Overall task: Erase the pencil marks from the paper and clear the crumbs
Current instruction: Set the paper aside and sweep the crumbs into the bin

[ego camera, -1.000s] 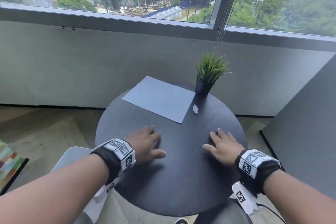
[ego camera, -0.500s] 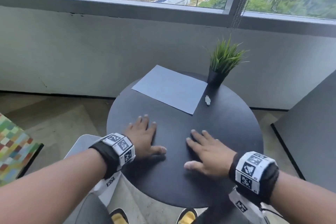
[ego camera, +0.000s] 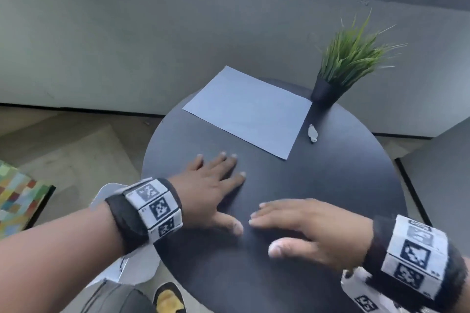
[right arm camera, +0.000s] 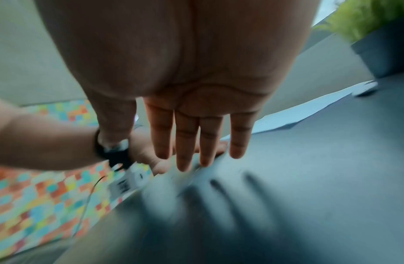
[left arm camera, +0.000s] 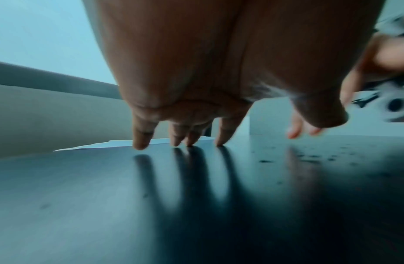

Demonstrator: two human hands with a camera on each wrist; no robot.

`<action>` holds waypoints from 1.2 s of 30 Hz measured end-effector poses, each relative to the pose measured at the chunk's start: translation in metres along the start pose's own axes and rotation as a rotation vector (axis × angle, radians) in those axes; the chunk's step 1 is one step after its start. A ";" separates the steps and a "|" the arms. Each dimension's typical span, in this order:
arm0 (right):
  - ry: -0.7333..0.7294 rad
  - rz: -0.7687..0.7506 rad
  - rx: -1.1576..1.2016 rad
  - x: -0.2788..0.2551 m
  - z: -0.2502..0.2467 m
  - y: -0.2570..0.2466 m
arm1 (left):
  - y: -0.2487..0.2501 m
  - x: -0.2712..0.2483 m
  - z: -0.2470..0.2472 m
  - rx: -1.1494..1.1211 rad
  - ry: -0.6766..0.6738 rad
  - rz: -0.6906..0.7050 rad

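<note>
A pale sheet of paper [ego camera: 250, 112] lies flat at the far side of the round black table [ego camera: 343, 185], one corner over the edge. A small white eraser [ego camera: 312, 132] lies just right of the paper. My left hand [ego camera: 216, 185] rests flat on the table, its fingertips [left arm camera: 140, 145] touching the top short of the paper [left arm camera: 120, 143]. My right hand [ego camera: 297, 229] hovers flat and blurred just above the near middle of the table, fingers [right arm camera: 185, 142] straight and pointing left toward the left hand [right arm camera: 156, 155]. Both hands hold nothing. Dark specks [left arm camera: 314, 157] dot the tabletop.
A potted green plant [ego camera: 340, 71] in a black pot stands at the table's far right edge, close to the paper's corner and the eraser. A grey wall and window run behind. A white chair [ego camera: 106, 193] and a colourful rug [ego camera: 17, 201] are at the left, below the table.
My right hand has swept left across the near table toward the left hand. The left hand has stayed flat. The head view has tilted down and closer.
</note>
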State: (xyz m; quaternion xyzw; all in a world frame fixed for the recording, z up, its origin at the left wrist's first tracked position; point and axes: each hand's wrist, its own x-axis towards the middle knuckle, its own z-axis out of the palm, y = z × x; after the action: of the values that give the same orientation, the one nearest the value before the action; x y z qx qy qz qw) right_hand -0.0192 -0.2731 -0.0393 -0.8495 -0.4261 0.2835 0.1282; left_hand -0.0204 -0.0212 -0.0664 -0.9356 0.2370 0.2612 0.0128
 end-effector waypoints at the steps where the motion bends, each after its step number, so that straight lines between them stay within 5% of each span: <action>1: 0.098 0.065 0.036 0.002 -0.009 0.012 | 0.004 -0.006 -0.001 -0.003 -0.012 0.100; 3: 0.164 0.306 -0.051 0.007 -0.016 0.030 | 0.011 -0.018 -0.006 -0.102 -0.037 0.265; 5: 0.025 0.404 -0.200 0.010 -0.004 0.024 | 0.013 -0.027 -0.008 -0.255 -0.031 0.278; 9: -0.001 -0.062 -0.248 -0.011 0.032 -0.025 | 0.006 -0.034 0.002 -0.177 0.043 -0.052; 11: 0.040 -0.096 -0.009 -0.022 0.024 -0.014 | 0.006 -0.039 0.010 -0.102 -0.046 -0.084; 14: 0.338 0.431 0.122 -0.041 0.005 0.042 | 0.014 -0.052 0.019 -0.090 -0.081 0.087; 16: 0.223 0.821 0.068 -0.056 0.006 0.070 | 0.021 -0.060 0.024 -0.145 -0.046 0.160; 17: 0.158 0.887 0.044 -0.059 0.014 0.073 | 0.026 -0.062 0.025 -0.182 -0.019 0.166; 20: 0.111 0.772 -0.067 -0.055 0.046 0.030 | 0.041 -0.059 0.026 -0.228 0.076 0.075; 23: 0.034 0.353 -0.114 -0.068 0.070 -0.039 | 0.056 -0.052 0.019 -0.206 0.075 -0.072; 25: 0.080 0.199 0.014 -0.080 0.054 -0.042 | 0.068 -0.048 0.006 -0.195 0.056 -0.103; 26: 0.175 0.229 0.076 -0.081 0.045 -0.021 | 0.073 -0.045 -0.001 -0.197 0.064 -0.100; 28: 0.335 0.518 0.078 -0.081 0.025 0.031 | 0.084 -0.036 -0.012 -0.201 0.100 -0.093; 30: 0.298 0.852 -0.014 -0.077 0.018 0.063 | 0.095 -0.022 -0.019 -0.207 0.119 -0.087; 32: 0.201 0.866 -0.032 -0.064 0.036 0.055 | 0.107 -0.006 -0.024 -0.175 0.116 -0.070; 36: 0.142 0.199 -0.141 -0.067 0.067 -0.022 | 0.111 0.025 -0.021 -0.143 0.094 -0.043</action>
State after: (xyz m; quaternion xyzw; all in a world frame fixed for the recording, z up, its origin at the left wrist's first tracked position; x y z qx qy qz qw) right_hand -0.1047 -0.3149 -0.0585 -0.9124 -0.3485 0.2033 0.0693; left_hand -0.0411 -0.1342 -0.0494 -0.9503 0.1980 0.2328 -0.0597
